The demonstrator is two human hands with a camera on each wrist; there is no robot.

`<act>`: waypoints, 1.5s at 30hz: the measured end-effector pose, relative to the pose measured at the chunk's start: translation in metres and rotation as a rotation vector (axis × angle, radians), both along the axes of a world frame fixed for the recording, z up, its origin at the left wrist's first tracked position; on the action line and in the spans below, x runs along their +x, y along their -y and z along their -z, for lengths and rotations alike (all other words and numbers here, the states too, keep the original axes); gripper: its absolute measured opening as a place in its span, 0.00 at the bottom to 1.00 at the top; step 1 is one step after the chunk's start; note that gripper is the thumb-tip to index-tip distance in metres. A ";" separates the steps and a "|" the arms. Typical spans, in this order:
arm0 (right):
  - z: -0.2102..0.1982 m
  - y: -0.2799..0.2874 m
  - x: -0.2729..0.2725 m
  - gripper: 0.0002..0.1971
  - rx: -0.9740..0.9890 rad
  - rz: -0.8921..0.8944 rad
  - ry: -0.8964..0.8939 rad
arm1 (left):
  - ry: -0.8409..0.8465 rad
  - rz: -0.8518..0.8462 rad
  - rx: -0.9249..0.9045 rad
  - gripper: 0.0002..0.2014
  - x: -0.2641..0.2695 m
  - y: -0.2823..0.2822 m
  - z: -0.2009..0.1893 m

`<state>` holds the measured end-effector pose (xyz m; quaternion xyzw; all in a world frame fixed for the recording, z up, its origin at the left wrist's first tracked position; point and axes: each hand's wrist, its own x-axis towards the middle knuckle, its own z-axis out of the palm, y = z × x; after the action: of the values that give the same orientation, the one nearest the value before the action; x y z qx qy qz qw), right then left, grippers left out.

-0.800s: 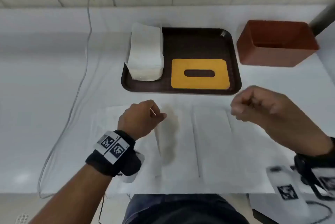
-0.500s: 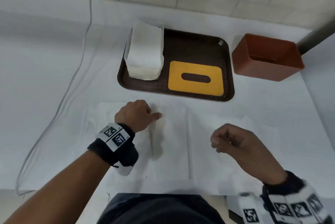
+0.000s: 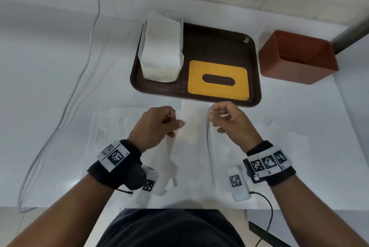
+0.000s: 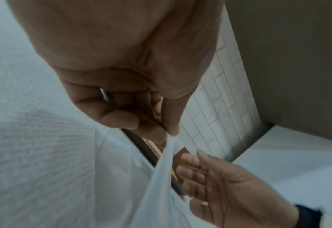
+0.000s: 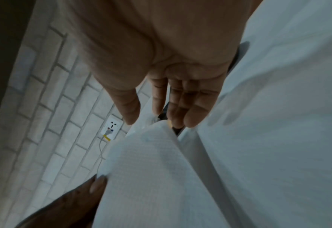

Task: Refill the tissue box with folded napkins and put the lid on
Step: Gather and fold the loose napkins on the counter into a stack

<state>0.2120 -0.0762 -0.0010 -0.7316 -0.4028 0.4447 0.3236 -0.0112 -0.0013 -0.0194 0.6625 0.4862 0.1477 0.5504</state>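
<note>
My left hand point(image 3: 175, 123) pinches the left edge of a white napkin point(image 3: 191, 124) between thumb and forefinger point(image 4: 171, 132), lifting it off the table. My right hand point(image 3: 211, 112) is at the napkin's upper right corner. Its fingers point(image 5: 180, 108) are nearly straight and the thumb stands apart, with the corner point(image 5: 157, 125) just below them and no pinch visible. Behind, a brown tray point(image 3: 219, 42) carries a stack of napkins point(image 3: 161, 46) and the yellow slotted lid point(image 3: 199, 78). The red-brown tissue box point(image 3: 299, 56) stands open and empty at the right rear.
More napkins lie flat on the table, right point(image 3: 239, 156) and left point(image 3: 111, 126) of my hands. A grey cable point(image 3: 79, 76) runs down the left side from a wall socket point(image 5: 110, 128). A grey post point(image 3: 351, 34) slants behind the box.
My right hand has come in from the lower right to the napkin's right corner. My left hand has raised the napkin's edge from the table.
</note>
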 end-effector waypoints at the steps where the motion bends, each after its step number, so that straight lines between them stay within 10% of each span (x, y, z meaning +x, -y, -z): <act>1: 0.001 0.002 0.002 0.14 -0.015 0.019 -0.029 | 0.056 -0.016 -0.028 0.17 -0.002 0.001 -0.002; 12: 0.010 0.014 -0.011 0.13 -0.015 -0.067 -0.348 | 0.404 -0.154 -0.356 0.11 -0.013 0.010 -0.026; 16: -0.003 0.020 -0.016 0.10 0.123 -0.017 -0.351 | 0.467 -0.082 -0.482 0.25 -0.014 0.020 -0.045; 26: -0.039 0.009 -0.046 0.20 0.345 -0.254 -0.104 | 0.395 -0.262 0.140 0.15 -0.011 0.029 -0.076; 34: -0.038 -0.004 -0.075 0.19 0.317 -0.263 -0.159 | 0.571 -0.269 -0.077 0.23 -0.036 0.017 -0.066; 45: -0.036 -0.010 -0.090 0.24 0.489 -0.199 -0.463 | 0.589 -0.209 0.307 0.13 -0.052 0.028 -0.062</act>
<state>0.1217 -0.0664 0.0353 -0.4695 -0.4826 0.5185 0.5272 -0.0636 -0.0295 0.0423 0.6130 0.3437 0.4595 0.5431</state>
